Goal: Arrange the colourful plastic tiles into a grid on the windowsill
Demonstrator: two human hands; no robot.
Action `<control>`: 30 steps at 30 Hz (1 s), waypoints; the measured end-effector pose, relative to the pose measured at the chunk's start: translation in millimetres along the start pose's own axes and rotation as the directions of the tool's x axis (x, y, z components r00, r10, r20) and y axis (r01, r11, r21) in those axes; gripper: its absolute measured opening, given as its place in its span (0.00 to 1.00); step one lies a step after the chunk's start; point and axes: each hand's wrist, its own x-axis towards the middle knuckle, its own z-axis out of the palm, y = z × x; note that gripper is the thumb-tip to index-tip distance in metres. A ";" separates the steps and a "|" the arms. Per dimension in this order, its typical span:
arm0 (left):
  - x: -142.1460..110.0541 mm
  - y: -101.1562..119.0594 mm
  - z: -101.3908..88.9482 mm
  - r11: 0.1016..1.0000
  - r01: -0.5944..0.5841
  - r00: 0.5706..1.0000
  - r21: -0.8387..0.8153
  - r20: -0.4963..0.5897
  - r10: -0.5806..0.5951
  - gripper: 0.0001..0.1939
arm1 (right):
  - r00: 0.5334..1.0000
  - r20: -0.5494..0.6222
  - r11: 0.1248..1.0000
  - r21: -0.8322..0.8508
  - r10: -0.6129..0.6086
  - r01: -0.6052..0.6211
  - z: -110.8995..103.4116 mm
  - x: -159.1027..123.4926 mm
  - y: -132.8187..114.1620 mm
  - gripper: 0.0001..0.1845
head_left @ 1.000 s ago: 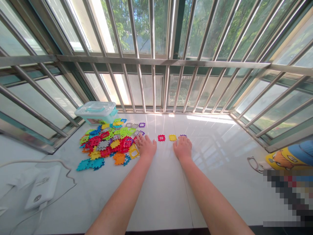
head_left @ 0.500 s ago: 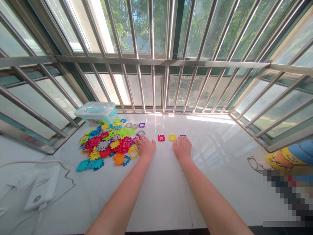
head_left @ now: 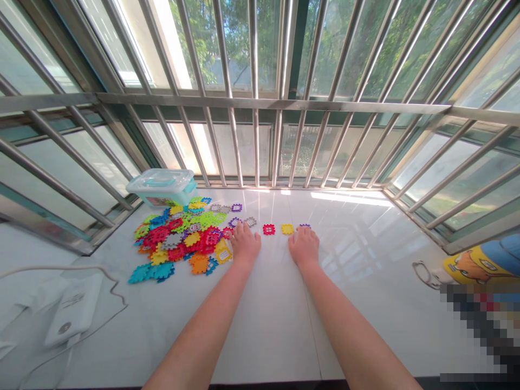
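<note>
Fingers [head_left: 304, 232] lie spread and empty on glossy tile [head_left: 268, 325] beside notched plastic squares [head_left: 268, 229].

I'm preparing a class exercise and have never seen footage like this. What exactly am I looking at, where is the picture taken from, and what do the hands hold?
This picture comes from a single camera worn on a person's head, looking forward and down, so the forearms reaching in from below are the wearer's own. Their left hand and right hand rest palm down on a glossy white ledge, and neither appears to hold anything. Beside the left hand lies a heap of multicoloured interlocking plastic tiles. Between the hands sit a red tile and a yellow tile, with a purple tile just beyond the right fingertips. Behind the heap stands a clear lidded plastic box, near steel window bars.
</note>
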 end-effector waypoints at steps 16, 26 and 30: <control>3.1 -1.9 8.5 0.999 -0.023 0.999 -0.025 0.027 0.023 0.35 | 1.000 0.020 1.000 -0.004 0.008 -0.007 -0.2 0.4 -0.6 0.19; -4.4 -1.3 -6.7 0.979 -0.190 0.981 -0.077 -0.065 0.185 0.13 | 1.000 -0.014 1.000 0.003 -0.008 0.008 0.2 0.7 0.3 0.17; -4.7 -1.1 -7.6 0.975 -0.212 0.974 -0.071 -0.093 0.205 0.09 | 1.000 -0.023 1.000 0.008 -0.011 0.011 1.9 0.8 1.0 0.17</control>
